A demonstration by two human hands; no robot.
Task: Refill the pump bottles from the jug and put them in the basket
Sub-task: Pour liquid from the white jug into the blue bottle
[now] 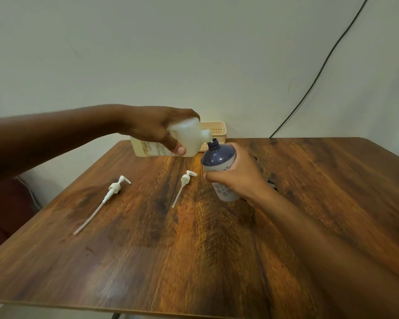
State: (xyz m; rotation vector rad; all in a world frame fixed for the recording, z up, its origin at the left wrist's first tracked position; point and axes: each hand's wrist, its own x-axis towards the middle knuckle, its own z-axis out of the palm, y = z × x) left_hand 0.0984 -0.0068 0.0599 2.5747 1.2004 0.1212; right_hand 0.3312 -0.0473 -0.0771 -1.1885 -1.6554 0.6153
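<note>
On the wooden table (pixel 217 249), toward its left side, lay a long-tubed pump head (pixel 114 188), and a shorter pump head (pixel 185 180) lay nearer the middle. Above them the left hand (pixel 157 128) gripped the white jug (pixel 184 140), tipped sideways with its spout at the open neck of the dark bottle (pixel 219 162) (label blurred). Behind the jug stood the cream basket (pixel 217 131). The right hand (pixel 237 178) was wrapped round the bottle, holding it tilted.

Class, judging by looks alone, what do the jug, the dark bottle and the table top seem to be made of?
Jug: likely plastic, milky and translucent, matte.
Dark bottle: probably plastic, opaque navy with a soft sheen.
Table top: wood or wood-look laminate, brown grain with a smooth, slightly glossy finish; which one cannot be told.
</note>
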